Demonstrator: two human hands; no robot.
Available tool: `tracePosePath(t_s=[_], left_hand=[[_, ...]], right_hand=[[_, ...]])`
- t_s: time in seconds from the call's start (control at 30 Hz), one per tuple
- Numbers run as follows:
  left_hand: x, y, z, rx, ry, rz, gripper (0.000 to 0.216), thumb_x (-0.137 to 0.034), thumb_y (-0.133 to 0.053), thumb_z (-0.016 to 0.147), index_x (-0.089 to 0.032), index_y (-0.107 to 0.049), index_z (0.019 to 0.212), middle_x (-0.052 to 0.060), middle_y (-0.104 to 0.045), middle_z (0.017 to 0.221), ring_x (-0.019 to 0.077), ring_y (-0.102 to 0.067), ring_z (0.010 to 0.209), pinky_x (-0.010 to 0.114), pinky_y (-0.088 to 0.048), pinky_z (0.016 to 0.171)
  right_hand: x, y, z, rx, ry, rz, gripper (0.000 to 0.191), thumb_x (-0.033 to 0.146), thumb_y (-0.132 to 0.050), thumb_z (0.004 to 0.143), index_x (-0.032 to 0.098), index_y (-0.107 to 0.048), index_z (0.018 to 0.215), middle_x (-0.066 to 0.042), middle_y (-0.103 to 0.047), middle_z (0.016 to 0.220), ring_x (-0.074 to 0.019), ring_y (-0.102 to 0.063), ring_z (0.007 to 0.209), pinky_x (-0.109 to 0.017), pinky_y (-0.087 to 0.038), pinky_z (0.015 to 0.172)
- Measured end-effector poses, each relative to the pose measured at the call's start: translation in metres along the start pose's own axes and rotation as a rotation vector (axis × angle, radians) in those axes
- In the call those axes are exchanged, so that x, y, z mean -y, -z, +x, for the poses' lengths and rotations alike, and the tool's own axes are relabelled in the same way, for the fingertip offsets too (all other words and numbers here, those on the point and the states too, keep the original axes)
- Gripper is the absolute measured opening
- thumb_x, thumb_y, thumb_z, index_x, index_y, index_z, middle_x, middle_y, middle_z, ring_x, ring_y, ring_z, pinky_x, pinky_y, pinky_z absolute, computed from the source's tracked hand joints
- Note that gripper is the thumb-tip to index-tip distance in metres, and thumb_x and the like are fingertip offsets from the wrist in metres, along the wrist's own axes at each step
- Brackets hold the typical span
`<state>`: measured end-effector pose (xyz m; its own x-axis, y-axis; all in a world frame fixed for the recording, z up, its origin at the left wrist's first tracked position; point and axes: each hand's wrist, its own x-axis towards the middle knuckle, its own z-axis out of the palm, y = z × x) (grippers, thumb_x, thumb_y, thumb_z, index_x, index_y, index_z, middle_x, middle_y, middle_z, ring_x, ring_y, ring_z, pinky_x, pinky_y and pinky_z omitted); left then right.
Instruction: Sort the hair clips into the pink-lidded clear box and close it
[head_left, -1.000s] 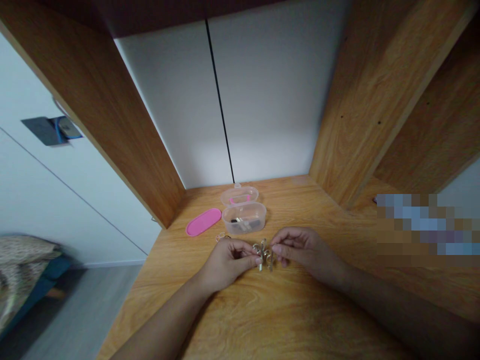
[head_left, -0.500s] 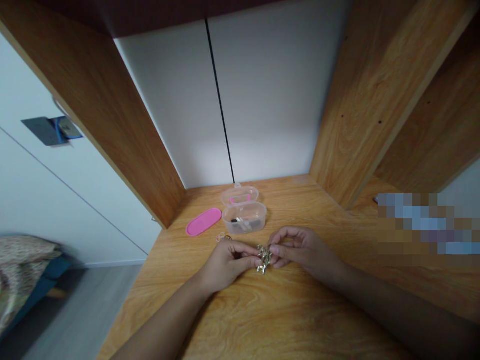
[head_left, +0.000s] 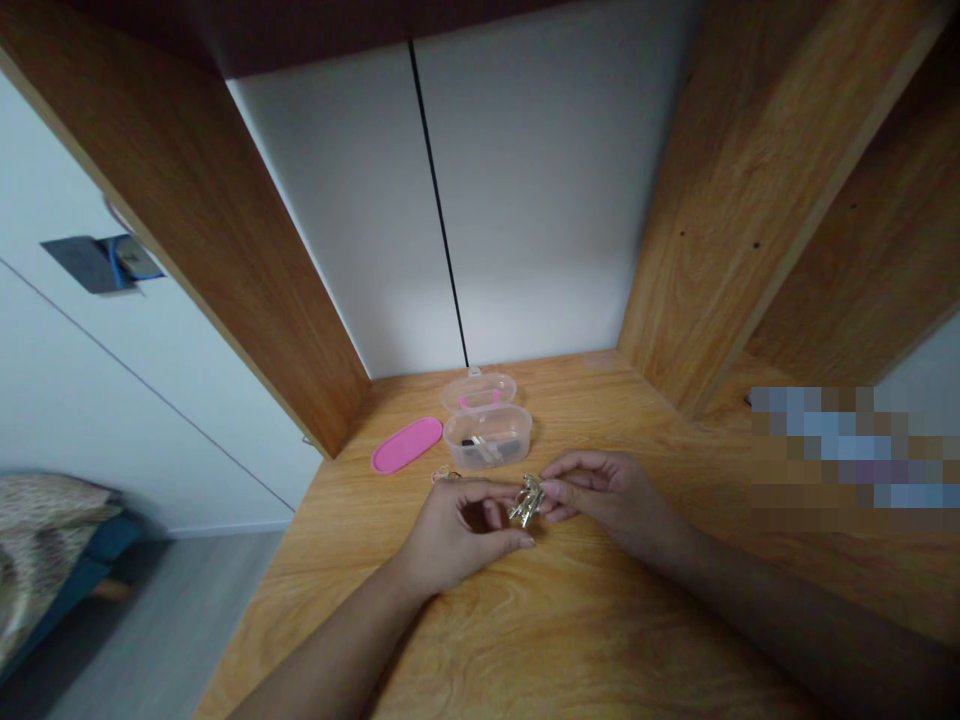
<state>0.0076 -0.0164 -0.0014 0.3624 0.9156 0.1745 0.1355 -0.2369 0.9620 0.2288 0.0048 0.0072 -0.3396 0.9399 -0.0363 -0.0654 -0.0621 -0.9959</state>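
Observation:
A small bunch of shiny metal pieces (head_left: 527, 499) hangs between my two hands just above the wooden desk (head_left: 570, 620). My right hand (head_left: 600, 495) pinches the bunch from the right with thumb and fingers pressed together. My left hand (head_left: 457, 530) touches it from the left; its fingers are curled, with the thumb stretched out under the bunch. What exactly the pieces are is too small to tell.
Behind my hands stand two clear oval plastic boxes (head_left: 487, 437) with small items inside, and a pink oval lid (head_left: 407, 444) lies to their left. A small ring (head_left: 441, 473) rests on the desk near the lid. Wooden side panels (head_left: 720, 230) enclose the desk nook.
The metal pieces, spread apart between both hands before, are now gathered into one tight bunch. My left thumb has loosened and slid under it; both hands shifted slightly.

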Motion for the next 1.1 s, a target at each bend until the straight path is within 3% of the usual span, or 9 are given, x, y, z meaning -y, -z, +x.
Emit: tracePosePath(t_s=[0.17, 0.37, 0.53, 0.83, 1.1], left_hand=[[-0.001, 0.002, 0.0, -0.114, -0.145, 0.218, 0.031, -0.029, -0.078, 0.076, -0.018, -0.077, 0.105, 0.002, -0.066, 0.065, 0.0097, -0.052, 0.056, 0.022, -0.045, 0.057], [-0.01, 0.003, 0.003, -0.254, -0.266, 0.21, 0.022, -0.022, -0.074, 0.078, -0.015, -0.077, 0.098, 0.007, -0.072, 0.074, 0.013, -0.061, 0.063, 0.025, -0.053, 0.065], [-0.009, 0.004, 0.002, -0.294, -0.295, 0.189, 0.018, -0.019, -0.073, 0.077, -0.014, -0.077, 0.094, 0.008, -0.073, 0.076, 0.0145, -0.065, 0.066, 0.027, -0.055, 0.069], [-0.006, 0.005, 0.0, -0.246, -0.271, 0.182, 0.017, -0.019, -0.073, 0.076, -0.015, -0.076, 0.092, 0.006, -0.073, 0.074, 0.0157, -0.066, 0.068, 0.028, -0.056, 0.071], [-0.008, 0.004, -0.001, -0.188, -0.287, 0.262, 0.023, -0.024, -0.08, 0.074, -0.019, -0.078, 0.096, 0.006, -0.077, 0.078, 0.015, -0.067, 0.064, 0.026, -0.056, 0.064]], right_hand=[[0.003, 0.0, -0.001, -0.025, 0.009, 0.02, 0.038, 0.048, -0.085, 0.065, 0.017, -0.071, 0.081, -0.007, -0.078, 0.082, -0.0196, -0.075, 0.072, -0.034, -0.063, 0.071], [-0.002, 0.0, -0.001, -0.001, 0.027, -0.005, 0.034, 0.042, -0.086, 0.064, 0.017, -0.069, 0.079, -0.006, -0.078, 0.078, -0.0181, -0.074, 0.069, -0.032, -0.062, 0.072], [-0.009, -0.001, -0.002, 0.013, 0.061, -0.067, 0.031, 0.036, -0.087, 0.065, 0.018, -0.071, 0.085, -0.005, -0.079, 0.081, -0.0165, -0.074, 0.073, -0.028, -0.059, 0.072], [-0.012, 0.0, -0.002, 0.001, 0.174, -0.105, 0.021, 0.033, -0.084, 0.069, 0.019, -0.074, 0.08, -0.004, -0.078, 0.079, -0.0156, -0.073, 0.072, -0.026, -0.059, 0.071], [-0.006, 0.001, -0.003, -0.044, 0.287, -0.17, 0.015, 0.032, -0.082, 0.07, 0.019, -0.074, 0.073, -0.004, -0.076, 0.076, -0.0154, -0.072, 0.069, -0.024, -0.059, 0.065]])
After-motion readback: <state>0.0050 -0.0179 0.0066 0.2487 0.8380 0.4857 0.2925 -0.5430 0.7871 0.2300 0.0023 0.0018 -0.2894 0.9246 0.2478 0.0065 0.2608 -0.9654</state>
